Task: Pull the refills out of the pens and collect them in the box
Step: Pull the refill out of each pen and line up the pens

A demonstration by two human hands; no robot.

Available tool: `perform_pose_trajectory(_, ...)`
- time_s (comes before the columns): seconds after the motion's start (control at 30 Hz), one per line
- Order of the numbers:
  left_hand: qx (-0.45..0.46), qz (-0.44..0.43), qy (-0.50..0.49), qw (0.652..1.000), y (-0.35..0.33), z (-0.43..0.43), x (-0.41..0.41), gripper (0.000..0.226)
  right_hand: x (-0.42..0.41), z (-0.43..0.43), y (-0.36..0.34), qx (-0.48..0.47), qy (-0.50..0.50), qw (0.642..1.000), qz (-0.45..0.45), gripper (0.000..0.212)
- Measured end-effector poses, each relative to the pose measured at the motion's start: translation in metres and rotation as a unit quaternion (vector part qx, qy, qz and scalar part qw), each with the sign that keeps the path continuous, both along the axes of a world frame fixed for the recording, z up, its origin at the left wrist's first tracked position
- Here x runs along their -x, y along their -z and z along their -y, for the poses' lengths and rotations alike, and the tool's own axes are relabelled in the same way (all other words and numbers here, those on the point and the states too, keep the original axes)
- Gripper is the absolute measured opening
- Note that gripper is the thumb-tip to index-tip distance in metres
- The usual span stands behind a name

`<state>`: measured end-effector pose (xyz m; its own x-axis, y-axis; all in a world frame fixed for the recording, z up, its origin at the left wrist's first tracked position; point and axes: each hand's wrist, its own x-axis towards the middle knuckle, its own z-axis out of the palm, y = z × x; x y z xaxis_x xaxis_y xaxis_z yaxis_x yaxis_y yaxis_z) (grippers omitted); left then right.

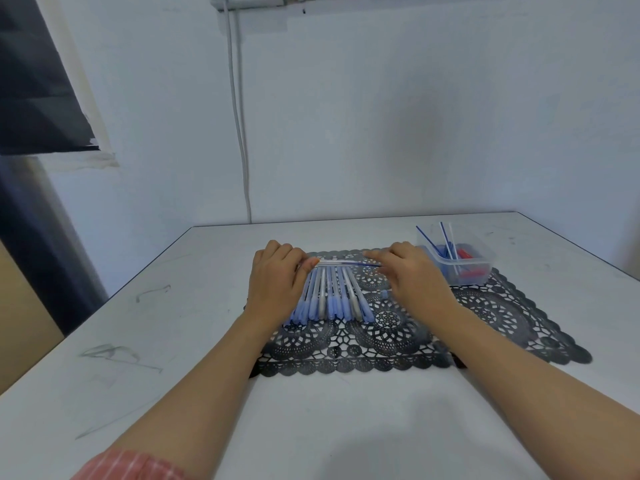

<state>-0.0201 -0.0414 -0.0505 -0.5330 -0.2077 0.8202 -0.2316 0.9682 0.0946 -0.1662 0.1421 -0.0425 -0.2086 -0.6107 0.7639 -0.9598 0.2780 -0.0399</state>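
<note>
The left hand [277, 275] pinches a pen [332, 262]. The right hand [412, 271] grips its refill [363, 264]. The box [460, 261] sits at two o'clock.

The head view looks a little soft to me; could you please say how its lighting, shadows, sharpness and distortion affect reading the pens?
In the head view, light is cool and even with no hard glare; a faint broad shadow falls on the table near the bottom edge. The row of pens is soft, so single barrels blur together. The hands are mildly blurred. Wide-angle distortion splays the forearms and slants the dark curtain.
</note>
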Motion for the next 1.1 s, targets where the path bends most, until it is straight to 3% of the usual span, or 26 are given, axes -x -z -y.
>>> perform_pose_trajectory(0.13,-0.022,0.008,-0.004,1.0,0.003,0.003,0.001,0.041,0.002,-0.004,-0.002,-0.001,0.022,0.999,-0.029,0.049)
perform_pose_trajectory(0.4,-0.103,0.002,0.004,0.995,0.01,0.006,0.001,0.045,0.018,-0.013,-0.005,-0.011,0.053,0.996,0.065,0.023)
perform_pose_trajectory(0.6,-0.123,0.004,0.011,0.992,0.011,0.007,0.0,0.048,0.03,-0.014,-0.001,-0.105,0.009,0.986,0.132,0.02)
perform_pose_trajectory(0.77,-0.129,0.001,0.011,0.992,0.011,0.006,0.0,0.047,0.033,-0.017,-0.002,-0.221,0.042,0.959,0.171,0.025)
perform_pose_trajectory(1.1,-0.136,0.006,0.009,0.991,0.013,0.008,0.001,0.05,0.032,-0.019,-0.009,-0.283,0.103,0.932,0.201,0.032)
